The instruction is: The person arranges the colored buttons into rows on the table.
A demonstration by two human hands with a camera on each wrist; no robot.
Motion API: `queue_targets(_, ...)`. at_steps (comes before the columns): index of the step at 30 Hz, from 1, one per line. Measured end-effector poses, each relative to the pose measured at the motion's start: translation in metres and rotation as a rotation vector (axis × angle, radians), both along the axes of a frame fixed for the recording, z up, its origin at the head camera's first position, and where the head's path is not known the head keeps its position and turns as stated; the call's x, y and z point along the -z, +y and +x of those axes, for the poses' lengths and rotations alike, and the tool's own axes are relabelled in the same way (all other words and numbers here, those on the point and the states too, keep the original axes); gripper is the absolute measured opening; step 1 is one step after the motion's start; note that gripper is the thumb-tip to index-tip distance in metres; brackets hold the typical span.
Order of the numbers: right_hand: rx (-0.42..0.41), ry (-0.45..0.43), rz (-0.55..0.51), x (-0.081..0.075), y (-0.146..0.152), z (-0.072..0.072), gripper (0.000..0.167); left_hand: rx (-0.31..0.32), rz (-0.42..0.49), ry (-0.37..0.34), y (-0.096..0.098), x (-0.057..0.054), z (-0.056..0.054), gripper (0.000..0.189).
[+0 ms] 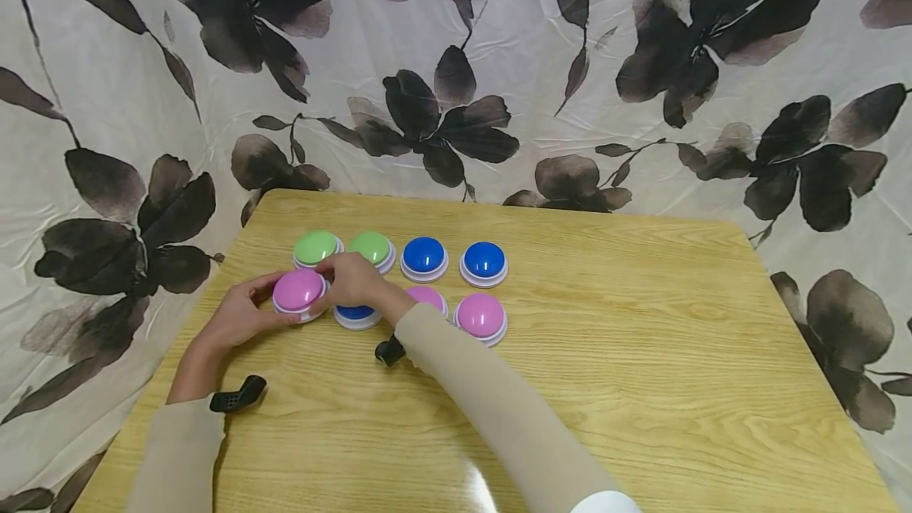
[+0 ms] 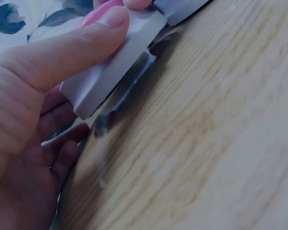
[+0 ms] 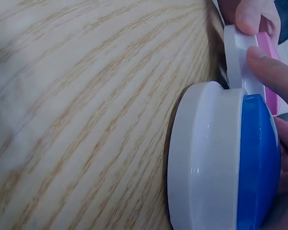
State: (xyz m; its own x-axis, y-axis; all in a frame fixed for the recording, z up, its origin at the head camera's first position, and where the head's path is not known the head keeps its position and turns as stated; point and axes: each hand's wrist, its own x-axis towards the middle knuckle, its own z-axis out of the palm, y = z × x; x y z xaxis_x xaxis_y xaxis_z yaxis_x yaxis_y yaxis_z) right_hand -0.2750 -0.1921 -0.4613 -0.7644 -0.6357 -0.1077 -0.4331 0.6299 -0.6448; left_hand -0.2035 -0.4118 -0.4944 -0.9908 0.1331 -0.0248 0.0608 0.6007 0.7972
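Observation:
A pink dome push button [image 1: 298, 290] with a white base is at the left end of the front row. My left hand [image 1: 241, 313] grips it from the left, thumb on the near side of the white base [image 2: 117, 57]. From the right, my right hand [image 1: 351, 282] holds the same button, its thumb [image 3: 271, 67] against the base. In the left wrist view the base sits close over the wood, a dark shadow beneath. Right beside it, partly under my right hand, stands a blue button [image 3: 259, 158]. Behind are two green buttons, one [image 1: 317, 246] left of the other [image 1: 370, 245].
Two blue buttons [image 1: 424, 254] continue the back row to the right. In front of them are two pink buttons, one [image 1: 480, 313] in full view, the other [image 1: 427, 296] partly behind my right forearm. The wooden table [image 1: 641, 355] meets a flowered cloth [image 1: 556, 125] at its back edge.

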Motion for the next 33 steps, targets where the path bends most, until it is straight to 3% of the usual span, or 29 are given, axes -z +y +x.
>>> queue_targets(24,0.007,0.010,0.044,0.0033,-0.0012,0.0009,0.069,-0.001,0.005,-0.063,0.0004,-0.0026,0.0012,0.093)
queue_targets(33,0.016,0.012,0.064,0.0033,-0.0020,0.0024,0.070,0.018,0.001,-0.053,-0.0007,-0.0003,-0.0003,0.092)
